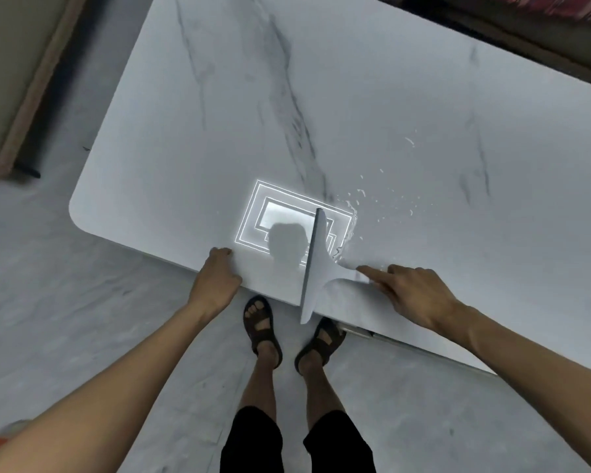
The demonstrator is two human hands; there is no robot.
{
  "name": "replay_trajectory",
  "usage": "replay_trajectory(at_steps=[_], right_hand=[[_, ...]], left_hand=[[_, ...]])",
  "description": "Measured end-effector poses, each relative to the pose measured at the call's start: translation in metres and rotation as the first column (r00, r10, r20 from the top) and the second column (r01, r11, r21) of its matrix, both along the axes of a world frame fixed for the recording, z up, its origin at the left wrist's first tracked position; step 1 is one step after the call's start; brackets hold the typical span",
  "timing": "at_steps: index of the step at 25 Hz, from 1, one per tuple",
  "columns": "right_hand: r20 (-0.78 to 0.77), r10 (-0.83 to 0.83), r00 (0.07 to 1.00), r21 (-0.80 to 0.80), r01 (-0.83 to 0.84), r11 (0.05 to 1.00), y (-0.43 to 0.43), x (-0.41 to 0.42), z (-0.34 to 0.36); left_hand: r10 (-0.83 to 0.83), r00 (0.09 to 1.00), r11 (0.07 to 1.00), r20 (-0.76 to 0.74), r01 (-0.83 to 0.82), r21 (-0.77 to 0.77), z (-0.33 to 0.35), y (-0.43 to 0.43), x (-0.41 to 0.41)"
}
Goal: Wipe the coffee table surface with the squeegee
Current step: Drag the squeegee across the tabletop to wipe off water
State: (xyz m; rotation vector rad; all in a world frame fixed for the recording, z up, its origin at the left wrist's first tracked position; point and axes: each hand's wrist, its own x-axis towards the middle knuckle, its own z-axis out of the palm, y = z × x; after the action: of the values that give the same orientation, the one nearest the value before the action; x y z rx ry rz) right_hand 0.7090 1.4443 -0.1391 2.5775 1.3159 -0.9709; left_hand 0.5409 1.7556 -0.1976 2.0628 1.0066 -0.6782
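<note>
A white marble-look coffee table [355,114] fills the upper view. A pale grey squeegee [316,268] lies across its near edge, blade running away from me, its lower end overhanging the edge. My right hand [413,291] holds the squeegee's handle, index finger stretched along it. My left hand [217,278] rests on the table's near edge, fingers curled over the rim, holding nothing else. Water droplets [372,199] lie on the surface just right of the blade.
A ceiling light reflects as a bright rectangle [280,216] beside the blade. My sandalled feet [287,329] stand on the grey floor below the edge. A low wooden-framed piece [21,80] sits far left, dark furniture [543,35] at the upper right.
</note>
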Motion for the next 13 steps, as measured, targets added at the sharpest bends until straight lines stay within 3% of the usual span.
replay_trajectory(at_steps=[3,6,13], right_hand=[[0.077,-0.056,0.995,-0.085,0.063,0.994,-0.037,0.018,0.028],[0.103,0.002,0.995,-0.078,0.006,0.997,-0.019,0.022,0.043],[-0.058,0.389,0.919,0.087,-0.384,0.919,0.209,-0.030,-0.005]], left_hand=[[0.030,0.999,0.999,0.023,-0.029,-0.033,0.009,0.000,0.003],[0.171,0.978,0.985,0.121,-0.172,-0.001,0.020,0.013,0.000],[0.354,0.920,0.890,0.166,-0.386,0.244,0.017,0.085,-0.030]])
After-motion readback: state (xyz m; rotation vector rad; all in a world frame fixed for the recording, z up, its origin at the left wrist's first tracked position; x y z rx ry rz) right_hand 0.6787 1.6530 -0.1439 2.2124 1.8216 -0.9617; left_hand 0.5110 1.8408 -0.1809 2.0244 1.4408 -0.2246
